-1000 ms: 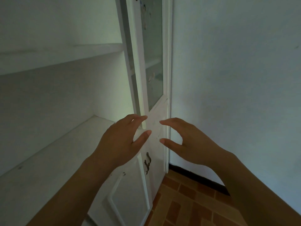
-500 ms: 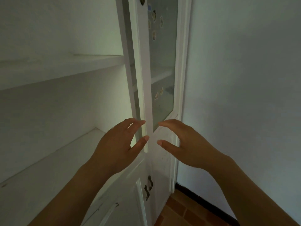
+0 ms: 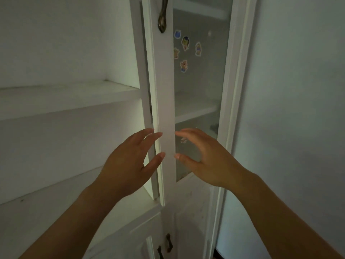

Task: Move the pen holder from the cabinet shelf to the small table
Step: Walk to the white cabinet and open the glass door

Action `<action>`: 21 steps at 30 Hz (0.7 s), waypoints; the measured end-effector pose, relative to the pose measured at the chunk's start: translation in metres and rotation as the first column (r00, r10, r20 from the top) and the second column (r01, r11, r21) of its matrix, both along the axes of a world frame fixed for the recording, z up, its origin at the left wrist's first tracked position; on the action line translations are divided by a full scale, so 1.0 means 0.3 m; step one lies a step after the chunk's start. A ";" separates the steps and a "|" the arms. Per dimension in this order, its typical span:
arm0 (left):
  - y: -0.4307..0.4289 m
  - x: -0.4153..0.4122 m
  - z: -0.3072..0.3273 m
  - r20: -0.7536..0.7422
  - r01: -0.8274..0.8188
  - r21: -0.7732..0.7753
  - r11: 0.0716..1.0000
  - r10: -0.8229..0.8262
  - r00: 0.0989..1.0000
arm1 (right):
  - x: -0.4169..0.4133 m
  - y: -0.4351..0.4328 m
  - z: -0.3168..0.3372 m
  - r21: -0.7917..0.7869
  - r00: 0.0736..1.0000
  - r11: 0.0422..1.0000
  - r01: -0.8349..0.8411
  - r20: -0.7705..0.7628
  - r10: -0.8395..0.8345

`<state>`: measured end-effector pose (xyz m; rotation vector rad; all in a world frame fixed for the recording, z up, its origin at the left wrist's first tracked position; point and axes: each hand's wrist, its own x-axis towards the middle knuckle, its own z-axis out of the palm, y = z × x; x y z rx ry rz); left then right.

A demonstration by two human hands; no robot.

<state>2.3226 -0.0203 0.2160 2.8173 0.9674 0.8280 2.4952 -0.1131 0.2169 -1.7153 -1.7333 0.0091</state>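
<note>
Pen holder: not in view. I hold left hand and right hand spread, empty, before the cabinet door; handling and grip unjudgeable.

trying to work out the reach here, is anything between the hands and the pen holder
No pen holder shows in this view, so that cannot be settled. The left hand and right hand are open and empty in front of the glass door, which covers the right-hand shelves; the left shelves are open and look bare.

The door handle is cut off at the top. A small sticker hides behind the right hand.
</note>
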 end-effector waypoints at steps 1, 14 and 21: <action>-0.006 0.011 0.012 0.004 -0.020 0.014 1.000 0.020 1.000 | 0.012 0.006 0.011 0.009 1.000 1.000 -0.025 0.002 0.025; -0.068 0.064 0.226 0.075 -0.251 0.213 0.944 0.240 0.968 | 0.107 0.099 0.192 0.190 0.970 0.952 -0.238 0.107 0.221; -0.041 0.082 0.312 0.109 -0.285 0.261 0.922 0.265 0.958 | 0.109 0.148 0.270 0.299 0.958 0.911 -0.283 0.128 0.256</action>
